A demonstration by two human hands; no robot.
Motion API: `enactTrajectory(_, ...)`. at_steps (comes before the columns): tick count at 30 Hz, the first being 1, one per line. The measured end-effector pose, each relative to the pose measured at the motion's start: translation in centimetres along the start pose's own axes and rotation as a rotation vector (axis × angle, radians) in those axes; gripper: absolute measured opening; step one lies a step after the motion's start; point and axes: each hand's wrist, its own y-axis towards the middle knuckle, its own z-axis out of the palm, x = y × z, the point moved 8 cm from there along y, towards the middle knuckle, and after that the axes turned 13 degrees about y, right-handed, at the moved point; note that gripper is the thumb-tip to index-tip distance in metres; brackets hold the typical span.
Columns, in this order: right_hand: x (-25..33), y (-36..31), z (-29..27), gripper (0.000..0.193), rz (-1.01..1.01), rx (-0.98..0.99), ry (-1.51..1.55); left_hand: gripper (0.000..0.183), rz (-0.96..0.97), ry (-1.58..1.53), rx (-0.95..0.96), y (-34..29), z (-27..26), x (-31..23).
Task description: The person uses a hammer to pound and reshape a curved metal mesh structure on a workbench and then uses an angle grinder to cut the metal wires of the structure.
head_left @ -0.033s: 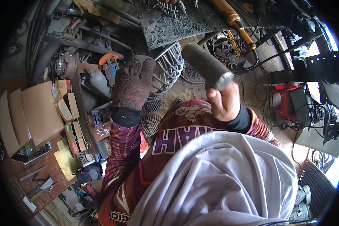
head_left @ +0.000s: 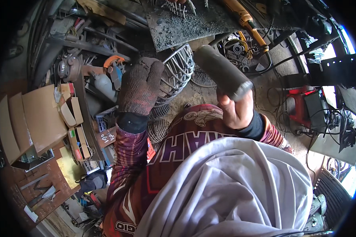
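Observation:
My left hand (head_left: 140, 87), in a dark knitted work glove, is closed at the left side of a cage-like basket of bent metal rods (head_left: 178, 71). Its fingertips face away from view, so what lies in its grip is hidden. My bare right hand (head_left: 238, 110) is wrapped round a hammer whose thick, dark cylindrical head (head_left: 221, 72) is raised to the right of the basket. The head covers the hammer's handle. A gap shows between head and basket.
Beyond the basket, a metal worktop (head_left: 178, 33) carries grit, several small metal pieces and an orange power tool (head_left: 245, 19). Cardboard boxes (head_left: 45, 118) stand on a brown bench at left. A red stool-like object (head_left: 298, 104) and cables lie at right.
The hammer and my right hand have shifted slightly to the right and toward me. My left hand and the basket have barely moved.

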Motion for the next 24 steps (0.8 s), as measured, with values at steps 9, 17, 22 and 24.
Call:
enactTrajectory(9,-4.6,-1.2,2.1,0.036,0.250,0.191,-0.126,0.017,-0.293,-0.198,0.156,0.1,0.4,1.2)
enactTrajectory(17,-5.8,-1.9,-1.0,0.042,0.353,-0.024,0.073,0.016,-0.317,-0.534,0.037,-0.7,-1.2,2.5)
enactTrajectory(22,-6.9,-3.9,-2.1,0.058,0.348,-0.082,0.186,0.017,-0.436,-0.699,-0.032,-2.1,-1.9,3.1)
enactTrajectory(24,-7.1,-4.1,-2.3,0.057,0.325,-0.090,0.209,0.018,-0.343,-0.586,-0.107,-2.1,-3.3,2.8)
